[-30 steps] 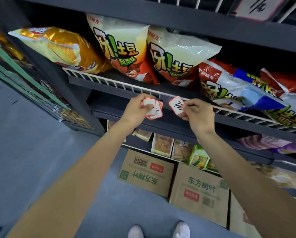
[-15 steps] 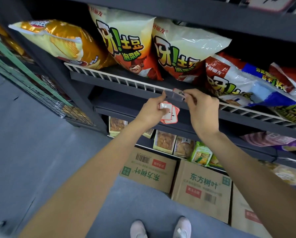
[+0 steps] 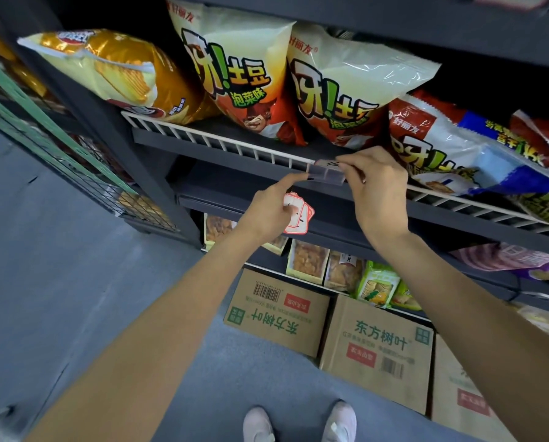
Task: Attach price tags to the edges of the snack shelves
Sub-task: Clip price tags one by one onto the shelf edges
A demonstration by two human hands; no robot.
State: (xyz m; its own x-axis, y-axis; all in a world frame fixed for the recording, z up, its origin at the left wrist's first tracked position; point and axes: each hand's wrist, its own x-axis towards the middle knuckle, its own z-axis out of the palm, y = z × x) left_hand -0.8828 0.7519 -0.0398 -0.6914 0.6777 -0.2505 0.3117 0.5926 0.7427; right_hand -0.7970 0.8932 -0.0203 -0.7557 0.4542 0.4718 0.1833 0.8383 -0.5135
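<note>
A clear plastic tag holder [image 3: 326, 174] hangs on the white wire rail [image 3: 222, 145] of the chip shelf. My right hand [image 3: 375, 189] pinches a white price tag [image 3: 327, 163] at the holder's top edge; most of the tag is hidden. My left hand [image 3: 270, 208] holds a small stack of red-bordered price tags [image 3: 298, 216] under its curled fingers, while its index finger reaches up and touches the holder's left end.
Large chip bags [image 3: 235, 74] fill the shelf behind the rail. A lower shelf holds small snack packs [image 3: 308, 260]. Cardboard boxes [image 3: 375, 342] stand on the grey floor beneath, near my white shoes [image 3: 298, 422]. A green wire rack [image 3: 59, 145] is at the left.
My right hand lifted the single tag from in front of the shelf up to the holder on the rail. My left index finger stretched up to the holder's left end.
</note>
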